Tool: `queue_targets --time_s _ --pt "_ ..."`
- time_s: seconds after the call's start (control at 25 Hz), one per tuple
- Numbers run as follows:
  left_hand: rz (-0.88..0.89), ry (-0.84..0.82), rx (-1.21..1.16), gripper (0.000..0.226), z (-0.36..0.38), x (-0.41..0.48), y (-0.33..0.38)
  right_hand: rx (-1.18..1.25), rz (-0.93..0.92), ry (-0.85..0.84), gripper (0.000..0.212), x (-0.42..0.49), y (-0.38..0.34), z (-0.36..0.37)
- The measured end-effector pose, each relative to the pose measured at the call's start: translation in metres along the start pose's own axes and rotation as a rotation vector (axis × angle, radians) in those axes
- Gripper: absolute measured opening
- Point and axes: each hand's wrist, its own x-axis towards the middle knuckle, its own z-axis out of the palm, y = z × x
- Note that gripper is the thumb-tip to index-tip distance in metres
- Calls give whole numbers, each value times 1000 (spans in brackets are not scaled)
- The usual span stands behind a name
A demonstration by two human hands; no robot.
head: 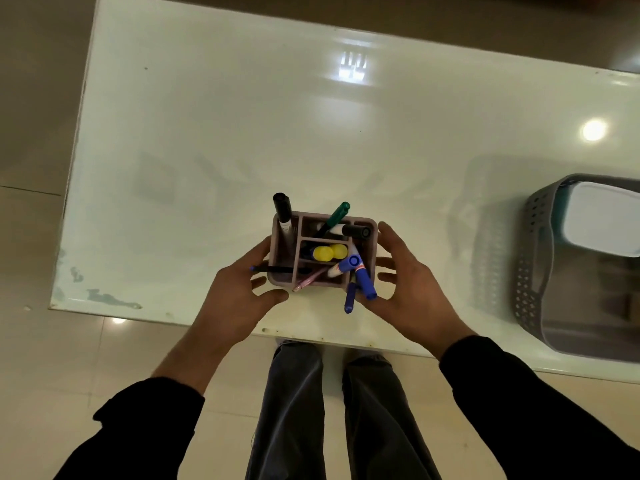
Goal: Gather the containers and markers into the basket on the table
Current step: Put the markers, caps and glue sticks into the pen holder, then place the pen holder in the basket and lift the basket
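Note:
A mauve compartment holder (297, 251) stands near the table's front edge. It is full of markers: a black one (282, 206), a green one (337, 213), blue ones (363, 282) and two yellow caps (329, 252). My left hand (235, 296) is at its left side and my right hand (412, 292) at its right side. Both have their fingers spread, with the fingertips at or just off the walls. A grey perforated basket (530, 258) sits at the right edge of the view, with a white-lidded container (602, 223) inside it.
The white glossy table (242, 133) stretches far and left beyond the holder. Its front edge runs just below my hands, with my legs and the tiled floor beneath. The basket is partly cut off by the frame.

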Motion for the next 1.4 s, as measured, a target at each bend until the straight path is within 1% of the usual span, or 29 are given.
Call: queue_targets --time_s 0.08,0.16,0.36,0.48,0.64,0.8,0.92,1.04,1.12,1.24,1.32,1.4 --pt "32 9 -87 82 4 2 4 38 -15 1 98 0 -5 3" --pt "61 31 -116 75 6 2 6 54 -27 5 94 -1 -8 6" --pt "89 47 -31 73 14 -4 17 128 -45 12 96 -7 -1 2" --pt "119 43 9 75 23 -13 34 136 -62 42 99 -22 3 -14" --pt "213 15 117 79 52 -22 76 145 -93 118 99 -51 17 -66" --pt "346 -45 138 82 94 -33 135 105 -73 196 104 -92 30 -137" --pt "429 -98 135 83 134 -46 181 102 -65 246 98 -134 35 -197" --pt "477 -166 153 86 179 -58 215 72 -61 256 98 -175 50 -245" --pt "471 -211 149 87 204 -64 226 83 -48 259 95 -193 68 -262" --pt "413 -268 165 83 244 -66 231 88 -9 272 95 -208 107 -271" --pt "357 -291 193 81 268 -63 222 59 17 260 97 -207 137 -267" --pt "340 -280 224 79 288 -60 206 36 29 250 96 -202 160 -261"
